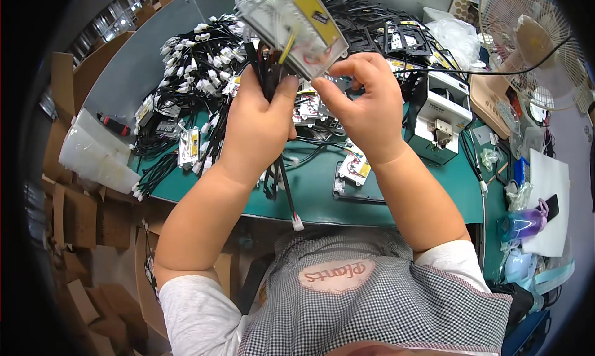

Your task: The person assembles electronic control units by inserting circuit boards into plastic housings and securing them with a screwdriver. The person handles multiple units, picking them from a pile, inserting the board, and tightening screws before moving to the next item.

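The clear case [291, 30] is raised above the green table [434, 201], my left hand [259, 123] closed around black cables [266, 71] at its lower edge. My right hand [372, 108] curls at its corner; whether it pinches, I cannot tell.

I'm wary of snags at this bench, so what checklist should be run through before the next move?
1. Left hand gripping the black wires: ok.
2. Clear box lifted off the green table: ok.
3. Right hand touching the box: cannot tell; fingertips are close to its lower edge.
4. Loose ends gathered: not ok; a white plug dangles below the hands.
5. Table uncluttered: not ok; a pile of wires covers part.
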### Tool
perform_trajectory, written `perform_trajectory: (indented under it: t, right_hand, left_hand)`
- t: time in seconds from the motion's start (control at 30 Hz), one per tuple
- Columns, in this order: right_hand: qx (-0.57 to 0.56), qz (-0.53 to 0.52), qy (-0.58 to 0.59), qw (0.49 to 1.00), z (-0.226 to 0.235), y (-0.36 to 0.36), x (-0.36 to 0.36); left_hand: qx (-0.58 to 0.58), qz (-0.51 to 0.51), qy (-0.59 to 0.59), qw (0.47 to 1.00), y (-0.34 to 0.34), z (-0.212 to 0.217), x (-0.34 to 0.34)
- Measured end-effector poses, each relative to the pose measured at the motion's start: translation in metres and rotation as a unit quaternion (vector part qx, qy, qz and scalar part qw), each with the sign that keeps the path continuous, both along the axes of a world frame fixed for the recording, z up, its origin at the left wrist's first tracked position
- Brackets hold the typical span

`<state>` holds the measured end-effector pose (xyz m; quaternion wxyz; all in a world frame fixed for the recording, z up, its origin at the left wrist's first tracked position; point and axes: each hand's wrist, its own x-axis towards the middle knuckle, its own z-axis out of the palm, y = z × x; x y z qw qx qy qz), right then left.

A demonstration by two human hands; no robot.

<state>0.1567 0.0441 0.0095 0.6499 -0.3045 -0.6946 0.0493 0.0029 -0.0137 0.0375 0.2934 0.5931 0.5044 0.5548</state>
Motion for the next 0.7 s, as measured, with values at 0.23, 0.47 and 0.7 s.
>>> perform_trajectory:
  t: [0.23, 0.47, 0.7]
  right_hand:
    - [-0.012, 0.000, 0.009, 1.000, 0.003, -0.008, 0.002]
    - [0.035, -0.038, -0.052, 0.997, -0.004, -0.002, 0.005]
    - [-0.124, 0.179, 0.072, 0.973, 0.003, -0.014, 0.012]
  left_hand:
    - [0.051, 0.034, 0.082, 0.995, -0.005, -0.003, 0.007]
    - [0.004, 0.002, -0.030, 1.000, -0.004, -0.007, 0.010]
    - [0.033, 0.050, 0.092, 0.994, 0.003, -0.004, 0.004]
